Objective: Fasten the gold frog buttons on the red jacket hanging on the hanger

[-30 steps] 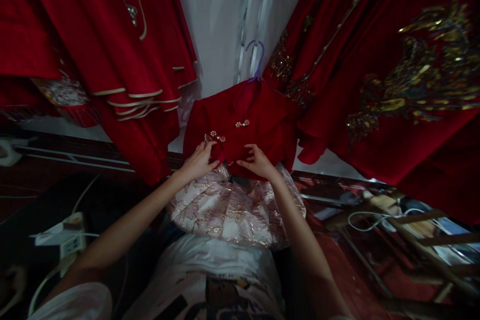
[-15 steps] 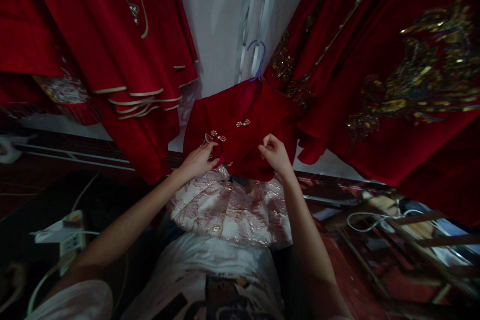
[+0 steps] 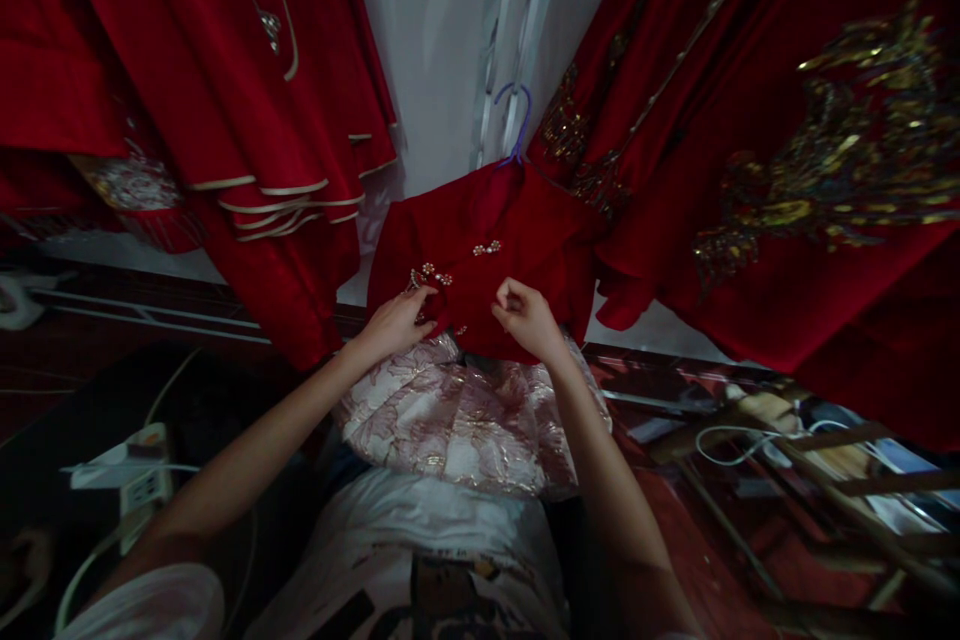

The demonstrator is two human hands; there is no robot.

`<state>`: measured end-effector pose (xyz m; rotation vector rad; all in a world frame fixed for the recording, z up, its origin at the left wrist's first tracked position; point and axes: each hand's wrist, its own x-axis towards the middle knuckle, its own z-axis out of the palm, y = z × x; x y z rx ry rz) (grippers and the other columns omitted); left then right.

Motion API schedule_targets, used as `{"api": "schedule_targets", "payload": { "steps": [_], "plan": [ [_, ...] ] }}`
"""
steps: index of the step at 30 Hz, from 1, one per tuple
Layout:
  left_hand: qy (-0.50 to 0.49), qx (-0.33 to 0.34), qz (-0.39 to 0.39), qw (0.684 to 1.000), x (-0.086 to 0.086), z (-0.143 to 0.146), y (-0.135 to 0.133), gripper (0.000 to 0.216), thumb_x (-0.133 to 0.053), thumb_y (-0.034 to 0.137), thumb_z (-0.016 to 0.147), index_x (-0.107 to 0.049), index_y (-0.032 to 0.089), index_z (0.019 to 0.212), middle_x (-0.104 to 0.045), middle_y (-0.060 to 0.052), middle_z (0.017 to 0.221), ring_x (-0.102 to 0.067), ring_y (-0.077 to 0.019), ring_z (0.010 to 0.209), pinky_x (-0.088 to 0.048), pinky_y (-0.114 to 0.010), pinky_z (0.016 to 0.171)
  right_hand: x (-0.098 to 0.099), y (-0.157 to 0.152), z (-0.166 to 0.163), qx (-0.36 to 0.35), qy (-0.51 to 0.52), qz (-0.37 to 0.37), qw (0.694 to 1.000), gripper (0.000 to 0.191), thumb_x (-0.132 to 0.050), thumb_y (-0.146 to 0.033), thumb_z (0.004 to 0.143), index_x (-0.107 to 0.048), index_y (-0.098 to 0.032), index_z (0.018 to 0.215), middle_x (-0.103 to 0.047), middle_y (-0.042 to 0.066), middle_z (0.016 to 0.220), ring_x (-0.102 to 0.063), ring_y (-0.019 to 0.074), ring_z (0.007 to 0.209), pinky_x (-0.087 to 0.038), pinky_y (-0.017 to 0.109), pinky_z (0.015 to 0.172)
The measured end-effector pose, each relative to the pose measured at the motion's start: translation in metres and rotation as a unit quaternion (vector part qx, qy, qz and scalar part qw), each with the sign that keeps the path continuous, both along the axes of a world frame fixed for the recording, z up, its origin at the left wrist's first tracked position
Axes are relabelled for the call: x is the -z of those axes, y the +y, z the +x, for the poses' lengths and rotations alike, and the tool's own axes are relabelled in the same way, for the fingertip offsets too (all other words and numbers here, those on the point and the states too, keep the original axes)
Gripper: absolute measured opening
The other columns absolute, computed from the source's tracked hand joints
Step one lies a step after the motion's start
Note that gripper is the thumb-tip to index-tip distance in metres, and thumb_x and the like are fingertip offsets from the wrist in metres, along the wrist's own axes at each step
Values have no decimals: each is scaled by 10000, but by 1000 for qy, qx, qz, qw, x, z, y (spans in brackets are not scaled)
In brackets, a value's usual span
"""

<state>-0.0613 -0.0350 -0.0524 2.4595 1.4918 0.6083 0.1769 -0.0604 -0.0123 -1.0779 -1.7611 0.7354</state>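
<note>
Two hands were at the front of a red jacket (image 3: 469,285).
It hung ahead of the person on a purple hanger (image 3: 523,120), which seemed to keep its front within reach; pale shiny cloth (image 3: 465,420) lay below its hem. The left hand (image 3: 397,322) rested by a beaded clasp (image 3: 435,273), likely steadying the edge, thumb apart from fingers; whether it pinched fabric could not be told. The right hand (image 3: 529,318) was curled, fingertips together, nothing visible between them. Both forearms angled inward.

Bearing red top (image 3: 555,220) on purple hanger (image 3: 523,133) | curving as hook above collar (image 3: 491,200) | overlapping pale strip (image 3: 533,15), contact unclear
</note>
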Motion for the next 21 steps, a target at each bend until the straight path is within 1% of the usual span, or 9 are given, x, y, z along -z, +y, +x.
{"api": "schedule_targets", "payload": {
  "steps": [4, 9, 12, 14, 16, 17, 18, 19, 21],
  "plan": [
    [3, -4, 22, 1000, 1, -1, 1, 457, -555, 275, 827, -452, 217, 1268, -614, -94, 1150, -592, -245, 1076, -459, -362, 920, -1, 10, 25, 36, 15, 0, 999, 185, -531, -205, 704, -351, -220, 664, -369, -74, 555, -379, 75, 485, -274, 180, 469],
    [-12, -30, 24, 999, -6, 0, -3, 283, -451, 313, 899, -503, 228, 1164, -639, -62, 981, -623, -222, 894, -477, -344, 812, 0, 14, 36, 37, 34, -20, 999, 196, -550, -211, 707, -357, -223, 675, -362, -85, 522, -379, 73, 452, -256, 184, 445],
    [-36, -27, 23, 999, -4, -1, 0, 264, -394, 307, 925, -542, 246, 1135, -631, -51, 980, -612, -210, 868, -468, -351, 815, 0, 14, 35, 39, 43, -23, 998, 209, -573, -228, 709, -367, -221, 674, -370, -84, 523, -376, 69, 451, -258, 183, 440],
    [-75, -25, 32, 996, 1, 1, 8, 273, -450, 287, 896, -579, 253, 1135, -615, -57, 1025, -587, -216, 944, -447, -370, 881, 0, 15, 34, 43, 44, -21, 998, 202, -602, -251, 705, -403, -216, 692, -398, -77, 544, -386, 69, 464, -268, 184, 439],
    [-158, -45, 35, 986, 7, 5, 19, 289, -550, 268, 835, -621, 241, 1114, -609, -63, 1026, -562, -220, 985, -422, -376, 929, 0, 16, 34, 45, 53, -20, 997, 200, -637, -279, 694, -452, -209, 724, -452, -59, 593, -418, 73, 491, -295, 188, 445],
    [-221, -64, 24, 973, 9, 9, 25, 284, -586, 263, 808, -642, 226, 1084, -617, -65, 1006, -562, -215, 970, -420, -369, 929, 0, 16, 33, 44, 60, -20, 997, 205, -651, -292, 688, -473, -206, 740, -482, -47, 624, -437, 76, 506, -313, 192, 451],
    [-298, -83, -1, 951, 10, 12, 31, 260, -601, 264, 796, -660, 208, 1043, -631, -65, 985, -570, -203, 937, -426, -352, 912, 0, 17, 33, 42, 66, -21, 997, 212, -662, -304, 684, -489, -204, 753, -507, -36, 655, -454, 80, 521, -332, 196, 460],
    [-384, -101, -35, 917, 10, 16, 36, 228, -606, 272, 793, -674, 191, 996, -647, -65, 968, -580, -187, 900, -434, -329, 887, 0, 17, 33, 41, 71, -22, 996, 218, -669, -315, 683, -499, -203, 761, -525, -27, 678, -466, 83, 532, -348, 201, 467],
    [-538, -126, -131, 823, 7, 22, 43, 180, -628, 286, 776, -691, 158, 887, -677, -68, 924, -597, -159, 828, -446, -280, 814, 0, 17, 33, 38, 75, -23, 996, 224, -673, -332, 688, -510, -203, 771, -543, -16, 702, -480, 87, 547, -368, 207, 479]
  ]
}}
